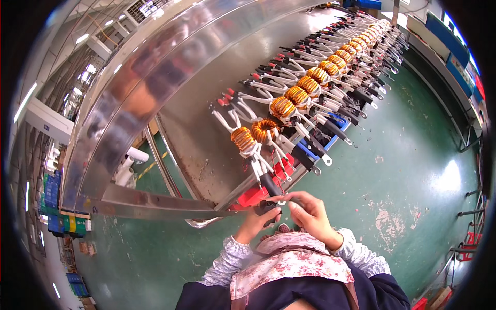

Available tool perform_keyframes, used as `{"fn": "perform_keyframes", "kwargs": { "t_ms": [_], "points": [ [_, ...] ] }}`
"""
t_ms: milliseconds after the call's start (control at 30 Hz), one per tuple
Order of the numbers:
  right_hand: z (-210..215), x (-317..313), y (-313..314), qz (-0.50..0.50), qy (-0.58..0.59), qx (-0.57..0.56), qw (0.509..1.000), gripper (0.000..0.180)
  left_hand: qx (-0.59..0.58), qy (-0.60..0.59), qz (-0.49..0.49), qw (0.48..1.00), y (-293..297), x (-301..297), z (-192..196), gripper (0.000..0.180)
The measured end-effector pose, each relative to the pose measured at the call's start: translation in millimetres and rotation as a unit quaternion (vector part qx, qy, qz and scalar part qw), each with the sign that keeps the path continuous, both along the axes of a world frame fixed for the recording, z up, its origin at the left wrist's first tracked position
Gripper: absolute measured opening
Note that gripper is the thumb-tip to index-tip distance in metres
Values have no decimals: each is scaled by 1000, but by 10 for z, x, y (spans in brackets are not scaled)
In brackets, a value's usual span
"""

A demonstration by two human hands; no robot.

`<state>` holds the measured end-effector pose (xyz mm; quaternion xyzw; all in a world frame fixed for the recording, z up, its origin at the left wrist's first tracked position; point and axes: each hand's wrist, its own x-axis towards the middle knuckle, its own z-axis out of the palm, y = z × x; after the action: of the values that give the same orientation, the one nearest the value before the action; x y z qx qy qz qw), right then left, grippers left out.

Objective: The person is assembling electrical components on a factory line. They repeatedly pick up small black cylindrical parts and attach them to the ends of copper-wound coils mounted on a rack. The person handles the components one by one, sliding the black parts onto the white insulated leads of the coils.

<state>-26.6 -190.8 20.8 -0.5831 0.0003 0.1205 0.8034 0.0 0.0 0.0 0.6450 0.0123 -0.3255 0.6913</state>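
Note:
Just in front of my body, both hands meet at the near end of the metal bench. My left hand (252, 223) is closed around a small black piece (266, 208), whose exact kind I cannot make out. Beside it, my right hand (311, 216) pinches at the silver ring terminal (281, 203) of a lead in black sleeving (269, 184). This lead runs up to the nearest copper-wound toroidal coil (243, 139), which lies on the bench with white-sleeved leads. A second coil (265, 130) lies right behind it.
A long row of similar coils (308, 86) stretches along the bench edge, with lugs overhanging. Red bins (253, 197) and a blue bin (308, 148) sit below that edge. A shiny metal frame (155, 200) borders the bench. Green floor (382, 170) lies to the right.

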Motion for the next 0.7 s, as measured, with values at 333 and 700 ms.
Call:
{"fn": "perform_keyframes", "kwargs": {
  "t_ms": [333,700],
  "points": [
    [129,285,-149,-101,29,-112,988,25,-60,8,-54,997,37,156,-97,28],
    [-695,166,217,-162,-7,-415,895,21,-130,9,-196,972,263,449,-404,20]
  ]
}}
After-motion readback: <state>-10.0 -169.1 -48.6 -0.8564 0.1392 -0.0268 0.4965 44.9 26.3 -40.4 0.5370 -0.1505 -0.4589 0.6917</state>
